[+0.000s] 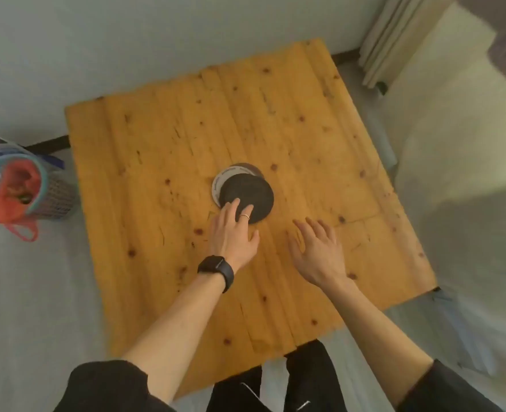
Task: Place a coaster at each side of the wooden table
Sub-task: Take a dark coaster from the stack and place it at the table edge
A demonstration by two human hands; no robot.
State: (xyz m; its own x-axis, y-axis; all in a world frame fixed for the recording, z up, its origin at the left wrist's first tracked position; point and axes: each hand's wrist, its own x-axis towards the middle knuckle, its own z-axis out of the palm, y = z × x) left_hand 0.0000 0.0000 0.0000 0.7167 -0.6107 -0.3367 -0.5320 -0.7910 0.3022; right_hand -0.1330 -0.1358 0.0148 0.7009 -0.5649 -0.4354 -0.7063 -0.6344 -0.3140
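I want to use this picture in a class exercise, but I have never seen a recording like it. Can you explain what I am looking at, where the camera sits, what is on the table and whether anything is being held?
There is no machine here. A person wears one wide-angle camera on the head, looking forward and down, so you see their own two arms reaching out.

The left hand, with a dark watch on its wrist, rests its fingers on the near edge of a small stack of round coasters in the middle of the wooden table. The top coaster is dark; a paler one peeks out beneath. How many there are cannot be told.

The right hand is open just above or on the wood, holding nothing. Nothing is lifted yet.

On the floor to the left stands a basket with a red bag inside.
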